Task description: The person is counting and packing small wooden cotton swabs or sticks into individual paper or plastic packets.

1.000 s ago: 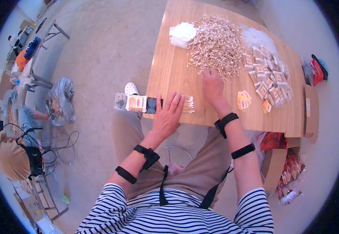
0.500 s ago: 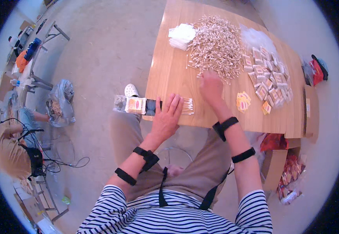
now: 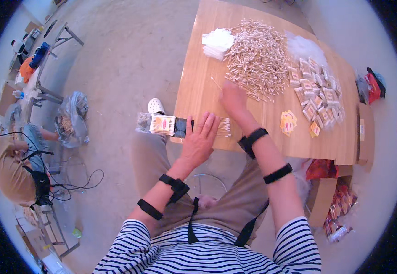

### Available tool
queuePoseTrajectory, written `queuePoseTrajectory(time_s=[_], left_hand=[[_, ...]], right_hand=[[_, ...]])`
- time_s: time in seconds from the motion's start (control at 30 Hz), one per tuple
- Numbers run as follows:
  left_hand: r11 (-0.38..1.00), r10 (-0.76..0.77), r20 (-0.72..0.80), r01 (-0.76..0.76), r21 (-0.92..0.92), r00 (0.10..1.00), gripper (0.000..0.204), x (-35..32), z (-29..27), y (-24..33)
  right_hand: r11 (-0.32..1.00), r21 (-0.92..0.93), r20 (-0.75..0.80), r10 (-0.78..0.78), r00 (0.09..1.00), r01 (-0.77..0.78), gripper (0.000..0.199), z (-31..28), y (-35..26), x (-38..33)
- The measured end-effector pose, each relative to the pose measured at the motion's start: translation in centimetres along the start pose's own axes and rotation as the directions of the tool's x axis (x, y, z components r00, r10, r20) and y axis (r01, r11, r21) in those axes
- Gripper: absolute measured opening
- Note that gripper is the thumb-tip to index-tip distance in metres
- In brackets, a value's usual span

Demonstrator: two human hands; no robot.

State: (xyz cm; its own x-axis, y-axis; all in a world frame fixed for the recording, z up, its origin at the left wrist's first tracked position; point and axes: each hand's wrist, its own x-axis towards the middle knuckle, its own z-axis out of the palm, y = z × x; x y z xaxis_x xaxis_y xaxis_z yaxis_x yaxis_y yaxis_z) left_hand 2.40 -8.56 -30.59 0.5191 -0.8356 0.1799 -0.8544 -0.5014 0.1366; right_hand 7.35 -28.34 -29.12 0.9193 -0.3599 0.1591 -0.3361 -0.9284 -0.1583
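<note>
My left hand [image 3: 199, 139] is lying flat, fingers spread, pinning a swab packet [image 3: 179, 126] overhanging the tabletop [image 3: 198, 98] edge; my right hand [image 3: 233, 97] is reaching into the swab pile [image 3: 259, 59], grip unclear; the packet may be tipping off

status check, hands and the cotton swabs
Left hand flat on a swab bundle at the table edge. Right hand reaching into the swab pile. Nothing in the way.
</note>
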Motion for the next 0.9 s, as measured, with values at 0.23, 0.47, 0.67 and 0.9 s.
queuePoseTrajectory(time_s=[0.23, 0.47, 0.67, 0.9], left_hand=[[0.999, 0.014, -0.039, -0.013, 0.035, 0.999, 0.11, 0.0, -0.4, 0.0], [0.998, 0.021, -0.044, -0.018, 0.058, 0.999, 0.11, -0.2, 0.0, -0.1], [0.999, 0.015, -0.053, -0.013, 0.037, 0.999, 0.106, 0.0, 0.2, 0.1], [0.999, 0.024, -0.064, -0.021, 0.039, 0.998, 0.081, -0.6, 0.4, -0.3]], right_hand=[[0.992, -0.069, 0.062, 0.106, 0.992, -0.102, 0.014, -2.0, 7.8, -4.9], [0.986, 0.163, -0.061, -0.01, 0.998, 0.02, 0.061, -2.2, 6.7, -7.3], [0.962, 0.224, 0.094, -0.179, 0.979, 0.155, 0.117, -3.9, 3.0, -14.6], [0.995, 0.085, 0.104, -0.063, 0.993, 0.055, 0.117, -1.9, -2.4, -16.5]])
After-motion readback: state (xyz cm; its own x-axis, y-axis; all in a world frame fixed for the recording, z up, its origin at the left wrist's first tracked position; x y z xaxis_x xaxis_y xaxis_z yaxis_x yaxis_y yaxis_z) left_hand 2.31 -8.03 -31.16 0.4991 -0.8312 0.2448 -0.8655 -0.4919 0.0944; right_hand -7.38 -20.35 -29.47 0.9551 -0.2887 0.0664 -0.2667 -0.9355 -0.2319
